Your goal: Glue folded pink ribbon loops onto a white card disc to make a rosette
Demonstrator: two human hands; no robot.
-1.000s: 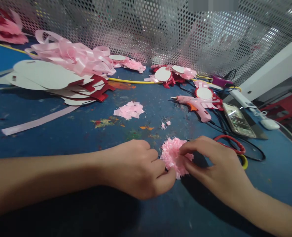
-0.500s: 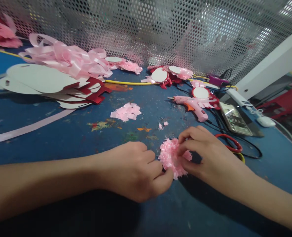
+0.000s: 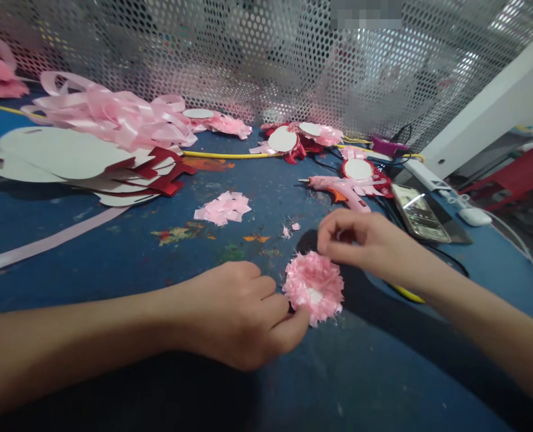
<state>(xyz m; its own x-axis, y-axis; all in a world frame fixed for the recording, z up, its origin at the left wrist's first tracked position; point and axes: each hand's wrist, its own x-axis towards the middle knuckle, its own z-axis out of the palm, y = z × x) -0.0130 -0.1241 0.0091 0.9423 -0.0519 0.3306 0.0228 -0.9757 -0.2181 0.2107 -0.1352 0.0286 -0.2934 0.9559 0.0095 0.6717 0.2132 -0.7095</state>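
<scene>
A frilly pink ribbon rosette [image 3: 323,276] lies on the blue table, a small white patch showing at its middle. My left hand [image 3: 248,315] is closed, pinching the rosette's lower left rim between thumb and fingers. Above the rosette's upper right edge hovers my right hand [image 3: 359,240], apart from it, with thumb and fingertips pressed together. Whether anything sits in that pinch is hidden. Cut pink ribbon pieces [image 3: 224,208] form a small pile beyond my left hand. A pink glue gun [image 3: 336,187] lies just beyond my right hand, its handle partly covered.
Pink ribbon loops [image 3: 117,114] and stacked white and red cutouts [image 3: 63,153] are at the left. Rosettes with white discs [image 3: 283,139] line the back by a perforated metal screen [image 3: 230,54]. A yellow cable [image 3: 230,156], a phone [image 3: 419,213] and a white charger [image 3: 475,216] lie farther out.
My right hand has come off the rosette and moved up towards the glue gun, uncovering the rosette's white middle. My left hand keeps its pinch on the rim. The view has shifted slightly.
</scene>
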